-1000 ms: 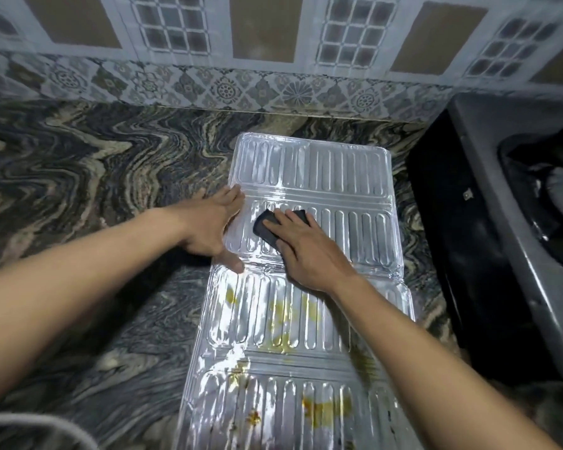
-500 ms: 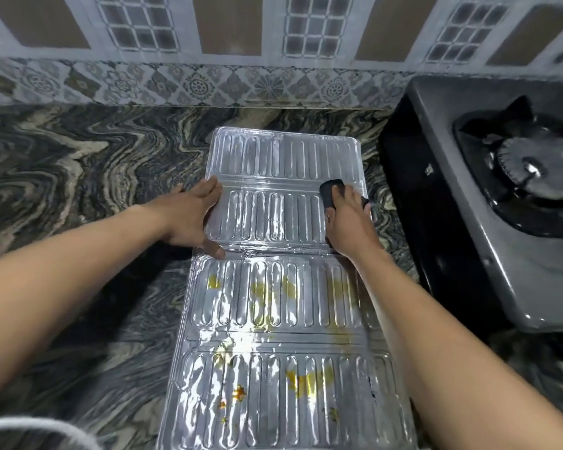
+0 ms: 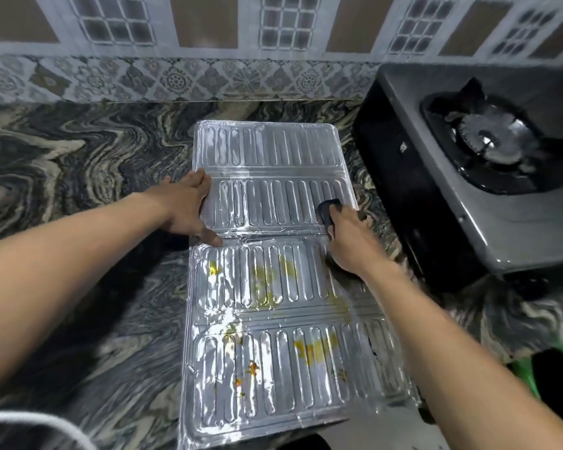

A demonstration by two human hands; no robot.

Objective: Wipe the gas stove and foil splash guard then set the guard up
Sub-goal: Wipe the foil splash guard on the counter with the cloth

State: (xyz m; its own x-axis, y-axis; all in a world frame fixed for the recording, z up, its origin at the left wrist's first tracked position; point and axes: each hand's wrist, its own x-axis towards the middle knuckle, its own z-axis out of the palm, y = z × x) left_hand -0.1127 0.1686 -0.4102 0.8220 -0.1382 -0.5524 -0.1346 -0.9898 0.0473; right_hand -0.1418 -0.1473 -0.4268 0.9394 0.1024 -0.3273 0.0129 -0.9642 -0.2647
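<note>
The ribbed foil splash guard [image 3: 267, 151] lies flat and unfolded on the marbled counter. Its two far panels look shiny; the two near panels carry yellow and orange food stains [image 3: 312, 349]. My left hand [image 3: 189, 209] presses flat on the guard's left edge at the second panel, fingers spread. My right hand [image 3: 348, 241] holds a dark sponge [image 3: 327, 211] against the right end of that same panel. The gas stove [image 3: 468, 196] stands at the right, its burner [image 3: 491, 141] visible.
The dark swirled counter [image 3: 78, 177] stretches left of the guard. A patterned tile wall [image 3: 176, 76] runs along the back. Something green [image 3: 533, 368] shows at the lower right edge, and a white cord [image 3: 46, 420] curves at the lower left.
My right hand slid the sponge from the left-middle of the second panel over to its right end, then slightly nearer. My left hand stayed on the guard's left edge.
</note>
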